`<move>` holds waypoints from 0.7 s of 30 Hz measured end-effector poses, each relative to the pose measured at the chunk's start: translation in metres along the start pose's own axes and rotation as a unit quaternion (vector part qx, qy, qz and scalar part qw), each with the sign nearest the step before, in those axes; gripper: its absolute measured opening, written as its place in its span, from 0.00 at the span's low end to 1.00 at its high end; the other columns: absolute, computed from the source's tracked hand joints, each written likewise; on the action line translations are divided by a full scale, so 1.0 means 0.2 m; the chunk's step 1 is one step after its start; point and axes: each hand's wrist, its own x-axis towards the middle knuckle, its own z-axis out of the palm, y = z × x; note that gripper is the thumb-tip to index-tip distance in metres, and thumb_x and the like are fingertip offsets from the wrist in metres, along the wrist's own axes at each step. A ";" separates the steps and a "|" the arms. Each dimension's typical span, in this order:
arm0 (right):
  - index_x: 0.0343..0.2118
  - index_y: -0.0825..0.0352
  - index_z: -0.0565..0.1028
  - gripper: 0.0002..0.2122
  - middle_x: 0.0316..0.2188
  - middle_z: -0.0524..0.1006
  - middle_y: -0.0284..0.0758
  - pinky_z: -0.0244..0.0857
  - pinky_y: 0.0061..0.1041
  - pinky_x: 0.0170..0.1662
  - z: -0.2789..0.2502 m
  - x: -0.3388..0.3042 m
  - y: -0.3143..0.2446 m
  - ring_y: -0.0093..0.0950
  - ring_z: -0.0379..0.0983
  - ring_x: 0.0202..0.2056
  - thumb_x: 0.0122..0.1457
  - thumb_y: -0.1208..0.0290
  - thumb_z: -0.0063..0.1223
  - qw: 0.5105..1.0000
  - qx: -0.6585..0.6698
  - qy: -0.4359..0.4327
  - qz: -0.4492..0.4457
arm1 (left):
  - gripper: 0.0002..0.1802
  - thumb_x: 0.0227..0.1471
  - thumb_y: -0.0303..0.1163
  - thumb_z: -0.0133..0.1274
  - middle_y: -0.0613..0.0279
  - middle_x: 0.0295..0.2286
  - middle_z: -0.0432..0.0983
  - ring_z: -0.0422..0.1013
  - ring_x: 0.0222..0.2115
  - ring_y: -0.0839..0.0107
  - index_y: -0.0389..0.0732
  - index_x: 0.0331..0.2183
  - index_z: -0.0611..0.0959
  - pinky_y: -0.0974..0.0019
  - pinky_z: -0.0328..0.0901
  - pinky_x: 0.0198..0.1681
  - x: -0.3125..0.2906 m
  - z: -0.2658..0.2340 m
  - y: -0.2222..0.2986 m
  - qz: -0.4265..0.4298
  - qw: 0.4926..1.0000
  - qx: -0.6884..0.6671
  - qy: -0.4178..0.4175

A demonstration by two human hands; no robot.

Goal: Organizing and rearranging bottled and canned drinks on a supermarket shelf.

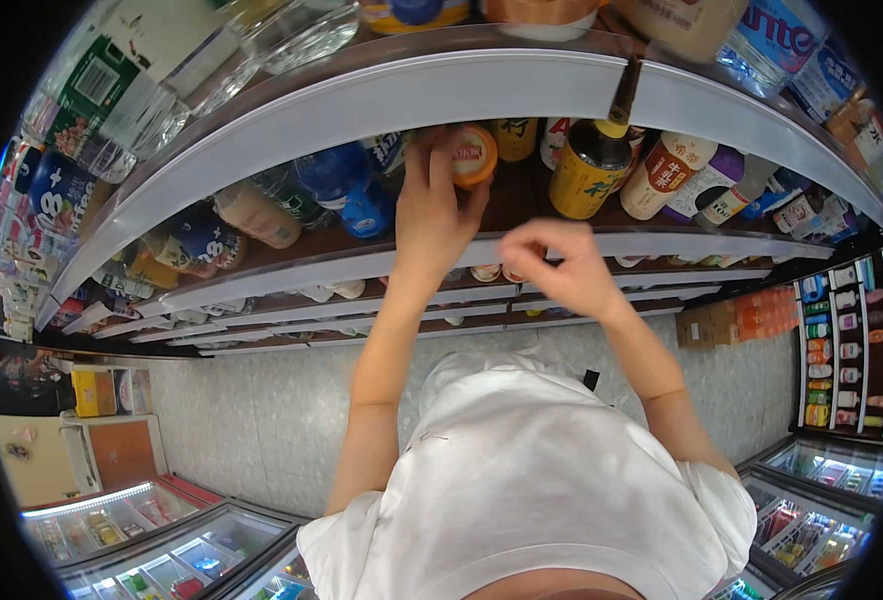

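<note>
Orange-lidded container (474,153), one, held in left hand (436,215) fingers; right hand (567,260) curled, cannot tell grip; one yellow-labelled bottle (584,180).

Close downward fisheye view from head

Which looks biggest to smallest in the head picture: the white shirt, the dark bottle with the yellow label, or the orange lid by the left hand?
1. White shirt
2. Dark bottle
3. Orange lid

That's only how they look here.

Even light brightens the shirt (552,460), shade fills the shelf recess (520,200), and fisheye distortion bends the margins
</note>
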 end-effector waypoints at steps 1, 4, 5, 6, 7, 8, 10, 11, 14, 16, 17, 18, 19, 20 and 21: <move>0.34 0.70 0.78 0.06 0.25 0.78 0.30 0.62 0.15 0.26 0.02 0.04 -0.02 0.15 0.69 0.22 0.56 0.74 0.56 0.996 -0.010 0.074 -0.045 | 0.32 0.41 0.26 0.61 0.42 0.46 0.67 0.67 0.46 0.42 0.40 0.51 0.69 0.52 0.66 0.47 -0.02 -0.01 -0.01 0.023 0.999 -0.027 0.015; 0.37 0.71 0.78 0.07 0.26 0.78 0.30 0.63 0.15 0.28 0.05 0.13 -0.03 0.15 0.70 0.25 0.58 0.74 0.55 0.984 0.003 0.172 -0.045 | 0.34 0.37 0.21 0.61 0.44 0.50 0.66 0.66 0.49 0.44 0.39 0.50 0.70 0.54 0.65 0.50 -0.13 -0.04 -0.06 0.031 0.997 -0.060 0.023; 0.37 0.71 0.78 0.07 0.26 0.78 0.30 0.63 0.15 0.28 0.06 0.18 -0.02 0.15 0.70 0.25 0.58 0.74 0.55 0.983 0.000 0.177 -0.045 | 0.34 0.38 0.22 0.63 0.45 0.48 0.68 0.67 0.49 0.47 0.38 0.49 0.70 0.56 0.64 0.50 -0.16 -0.06 -0.07 0.045 0.996 -0.077 0.031; 0.38 0.70 0.77 0.08 0.28 0.78 0.31 0.63 0.15 0.28 0.06 0.24 -0.01 0.15 0.69 0.25 0.58 0.74 0.56 0.983 -0.033 0.177 -0.047 | 0.33 0.38 0.23 0.65 0.46 0.47 0.70 0.67 0.48 0.49 0.37 0.48 0.71 0.57 0.63 0.51 -0.19 -0.08 -0.09 0.058 0.993 -0.093 0.039; 0.40 0.69 0.76 0.09 0.29 0.78 0.31 0.62 0.14 0.28 0.08 0.29 0.00 0.14 0.69 0.26 0.58 0.74 0.56 0.981 -0.066 0.177 -0.048 | 0.34 0.37 0.22 0.66 0.45 0.48 0.69 0.68 0.48 0.51 0.38 0.48 0.71 0.58 0.63 0.51 -0.22 -0.10 -0.10 0.072 0.992 -0.097 0.047; 0.40 0.69 0.76 0.09 0.29 0.78 0.31 0.62 0.14 0.28 0.10 0.34 0.01 0.14 0.69 0.26 0.58 0.74 0.56 0.980 -0.068 0.183 -0.047 | 0.34 0.37 0.22 0.66 0.45 0.48 0.69 0.68 0.48 0.51 0.38 0.48 0.71 0.58 0.63 0.51 -0.24 -0.12 -0.11 0.075 0.991 -0.102 0.043; 0.43 0.64 0.75 0.14 0.33 0.79 0.34 0.66 0.19 0.29 0.16 0.45 0.02 0.21 0.73 0.25 0.53 0.69 0.60 0.972 -0.077 0.200 -0.095 | 0.35 0.35 0.22 0.67 0.44 0.47 0.69 0.68 0.48 0.52 0.38 0.48 0.70 0.58 0.63 0.50 -0.29 -0.17 -0.14 0.123 0.980 -0.134 0.085; 0.43 0.64 0.75 0.14 0.33 0.79 0.34 0.66 0.19 0.29 0.19 0.49 0.01 0.21 0.73 0.25 0.53 0.69 0.60 0.971 -0.079 0.206 -0.094 | 0.35 0.35 0.22 0.67 0.44 0.47 0.69 0.68 0.48 0.52 0.38 0.48 0.70 0.58 0.63 0.50 -0.32 -0.20 -0.14 0.125 0.979 -0.138 0.081; 0.47 0.64 0.72 0.21 0.39 0.77 0.39 0.69 0.27 0.36 0.26 0.67 0.01 0.31 0.75 0.32 0.52 0.63 0.62 0.958 -0.159 0.226 -0.082 | 0.38 0.37 0.20 0.67 0.37 0.50 0.62 0.67 0.48 0.51 0.41 0.48 0.64 0.57 0.63 0.51 -0.40 -0.31 -0.14 0.140 0.963 -0.191 0.126; 0.41 0.68 0.75 0.18 0.34 0.78 0.35 0.68 0.26 0.35 0.29 0.80 0.06 0.26 0.74 0.31 0.52 0.61 0.63 0.866 -0.259 0.285 -0.319 | 0.38 0.35 0.18 0.67 0.34 0.50 0.61 0.68 0.46 0.48 0.44 0.45 0.62 0.56 0.67 0.49 -0.43 -0.37 -0.12 0.122 0.947 -0.243 0.170; 0.41 0.68 0.75 0.18 0.34 0.78 0.35 0.68 0.26 0.35 0.30 0.84 0.09 0.26 0.74 0.31 0.52 0.61 0.63 0.865 -0.263 0.291 -0.314 | 0.38 0.37 0.20 0.66 0.33 0.51 0.60 0.67 0.48 0.49 0.44 0.46 0.61 0.57 0.66 0.50 -0.45 -0.41 -0.11 0.129 0.946 -0.246 0.168; 0.41 0.68 0.75 0.18 0.34 0.78 0.36 0.68 0.27 0.38 0.33 0.88 0.10 0.28 0.75 0.34 0.52 0.61 0.63 0.892 -0.239 0.265 -0.276 | 0.37 0.40 0.21 0.65 0.32 0.51 0.59 0.66 0.49 0.50 0.44 0.47 0.60 0.58 0.66 0.51 -0.46 -0.44 -0.11 0.135 0.945 -0.246 0.168; 0.41 0.69 0.75 0.19 0.34 0.78 0.38 0.68 0.29 0.40 0.34 0.90 0.12 0.30 0.75 0.36 0.52 0.61 0.62 0.917 -0.215 0.239 -0.237 | 0.37 0.40 0.21 0.65 0.32 0.51 0.59 0.66 0.49 0.50 0.44 0.47 0.60 0.58 0.66 0.51 -0.47 -0.47 -0.11 0.135 0.945 -0.249 0.164; 0.41 0.69 0.75 0.19 0.34 0.78 0.38 0.68 0.29 0.40 0.34 0.92 0.13 0.30 0.75 0.36 0.52 0.61 0.62 0.916 -0.218 0.243 -0.233 | 0.37 0.40 0.21 0.65 0.32 0.51 0.59 0.66 0.50 0.50 0.44 0.47 0.60 0.57 0.66 0.52 -0.48 -0.48 -0.12 0.121 0.946 -0.250 0.165; 0.42 0.69 0.74 0.19 0.35 0.78 0.38 0.68 0.29 0.42 0.35 0.93 0.13 0.30 0.74 0.37 0.52 0.62 0.62 0.936 -0.185 0.222 -0.200 | 0.37 0.40 0.20 0.65 0.31 0.51 0.59 0.66 0.50 0.51 0.45 0.48 0.59 0.57 0.65 0.52 -0.49 -0.51 -0.12 0.104 0.948 -0.247 0.169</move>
